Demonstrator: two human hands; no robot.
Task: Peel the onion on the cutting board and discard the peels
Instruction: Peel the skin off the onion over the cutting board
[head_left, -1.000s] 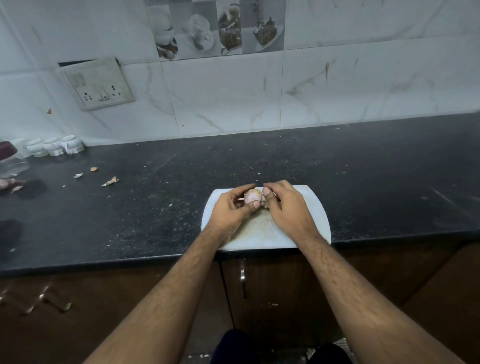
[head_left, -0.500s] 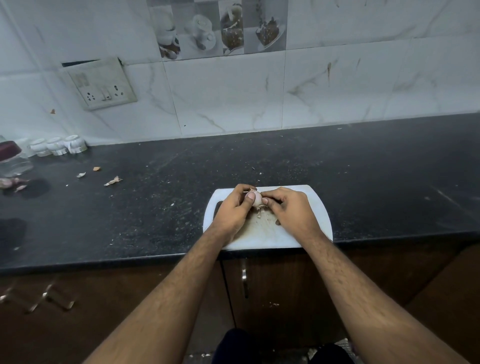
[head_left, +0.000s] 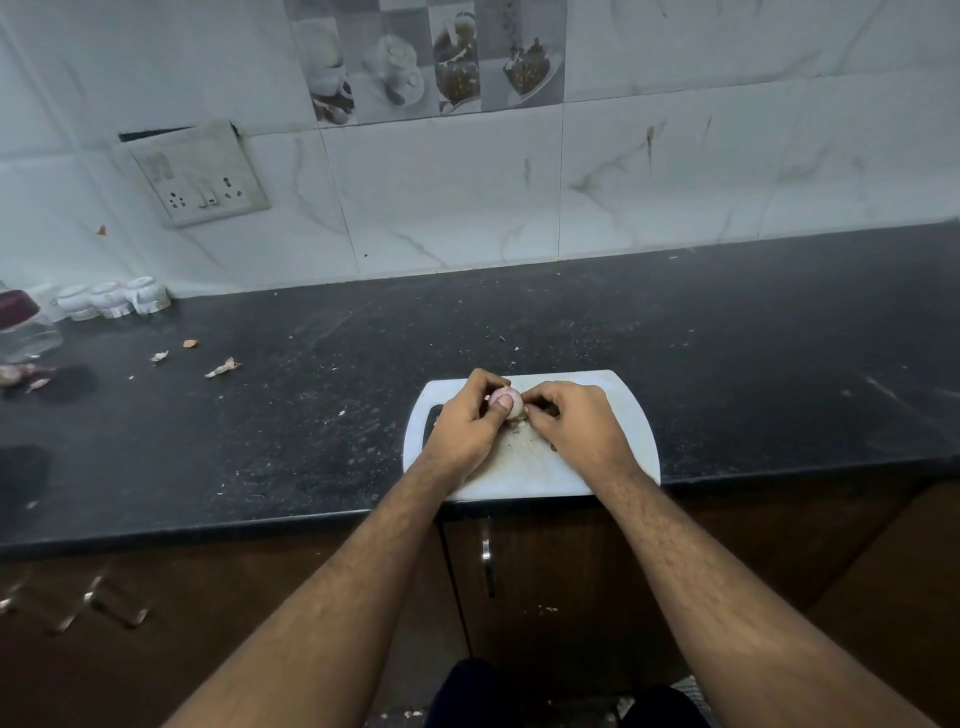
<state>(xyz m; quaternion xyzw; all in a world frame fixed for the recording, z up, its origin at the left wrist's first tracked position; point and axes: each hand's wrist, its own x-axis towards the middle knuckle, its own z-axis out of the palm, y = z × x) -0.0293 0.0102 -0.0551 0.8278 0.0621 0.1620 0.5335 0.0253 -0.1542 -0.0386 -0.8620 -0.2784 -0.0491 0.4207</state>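
— What is lying in front of you, from the biggest thing down?

— I am standing at a black stone countertop (head_left: 675, 338) that is running along a white marbled tile wall (head_left: 467, 197). A white cutting board (head_left: 631, 415) is lying at the near edge of the countertop, and its handle slot is pointing to my left. Brownish smears and small crumbs are showing on the middle of the board.

— And your hands?

— My left hand (head_left: 465, 423) is gripping the onion (head_left: 510, 404); the fingers are curling round it and the thumb is pressing on its near side. My right hand (head_left: 576, 428) is touching the onion's right side with curled fingers. It seems to be pinching at the skin there, but the fingertips are hiding under the hand, so I cannot tell what exactly they are catching.

— Where is the onion itself?

— It is sitting between my two hands, over the far part of the board. Whether it is resting on the board or hanging just above it, I cannot tell. The part that is showing is pale and pinkish.

— Anything smaller around?

— Three small white jars (head_left: 111, 300) are standing by the wall at the far left, and a glass jar with a dark red lid (head_left: 23, 327) is standing near them. A few dry peel scraps (head_left: 222, 367) are lying on the countertop, well apart from the board.
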